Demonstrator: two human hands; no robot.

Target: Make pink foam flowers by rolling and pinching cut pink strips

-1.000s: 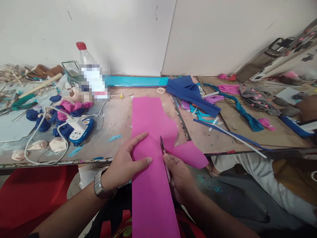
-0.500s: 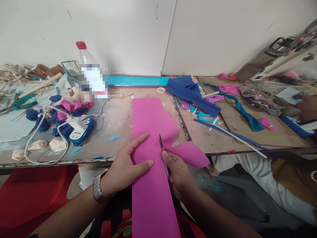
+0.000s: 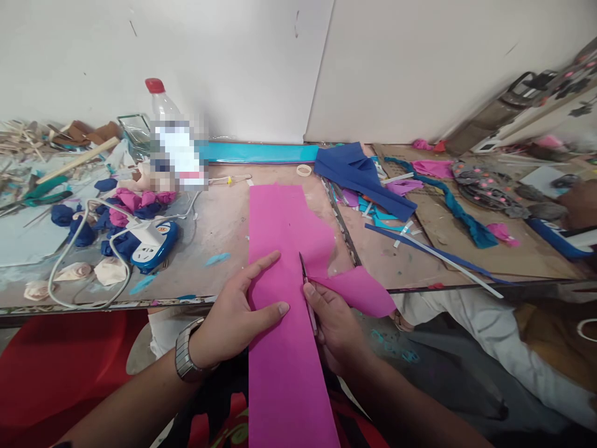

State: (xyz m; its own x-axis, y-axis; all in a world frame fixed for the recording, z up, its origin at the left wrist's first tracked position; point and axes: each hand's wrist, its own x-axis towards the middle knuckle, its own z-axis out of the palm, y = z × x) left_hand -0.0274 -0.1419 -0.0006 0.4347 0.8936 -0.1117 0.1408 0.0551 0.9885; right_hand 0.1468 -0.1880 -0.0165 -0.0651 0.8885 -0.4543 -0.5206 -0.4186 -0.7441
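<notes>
A long strip of pink crepe paper (image 3: 280,236) runs from the table down over my lap, and its right side is cut into a curve. My left hand (image 3: 240,317) holds it from the left side, thumb and index finger spread on top. The other fingers of that hand are hidden by the paper. In my right hand (image 3: 331,317) is a pair of scissors (image 3: 305,269), closed around the handles, with the dark blade tips on the paper. A partly cut pink flap sticks out to the right, above that hand.
A blue-and-white power strip (image 3: 156,246) with a white cable lies left, beside blue and pink paper flowers (image 3: 119,214). A red-capped bottle (image 3: 161,99) stands behind. Folded blue paper (image 3: 364,180) and cardboard (image 3: 443,242) lie right. Another person's leg (image 3: 494,354) shows lower right.
Almost nothing differs. Both hands, the scissors and the paper keep nearly the same position; the view has shifted very slightly.
</notes>
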